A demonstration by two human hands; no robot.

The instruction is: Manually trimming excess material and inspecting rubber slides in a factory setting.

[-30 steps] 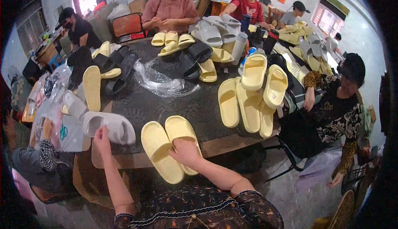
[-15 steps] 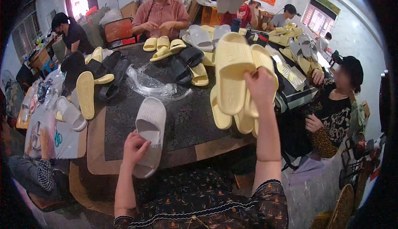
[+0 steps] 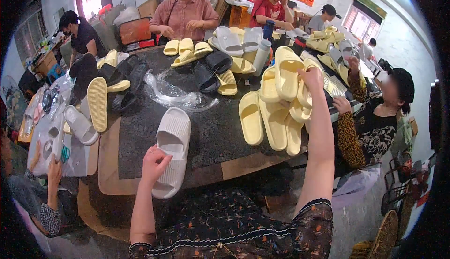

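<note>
At seven o'clock on the table, with twelve at its far side, a grey slipper (image 3: 172, 153) stands tilted over the near edge, toe toward one and heel toward seven. The left hand (image 3: 156, 164) pinches it by its side, thumb laid across the footbed just below the strap. Toward two o'clock, the right hand (image 3: 311, 79) closes its fingers at the edge of a yellow slipper (image 3: 287, 87); whether it also grips the one beside it I cannot tell. Both rest against a stack of yellow slippers (image 3: 272, 127) at three.

Near the centre, toward eleven, lies crumpled clear plastic (image 3: 176, 97). Black slippers (image 3: 206, 77) sit at twelve, with more yellow pairs (image 3: 187, 51) beyond them. A white bottle (image 3: 261, 58) stands between one and two. At nine, a yellow slipper (image 3: 97, 104) stands sole outward before a dark heap (image 3: 134, 76). Teal scissors (image 3: 65, 154) lie at eight, near a co-worker's hand (image 3: 55, 169). Another co-worker (image 3: 377, 118) in leopard-print sleeves sits at three.
</note>
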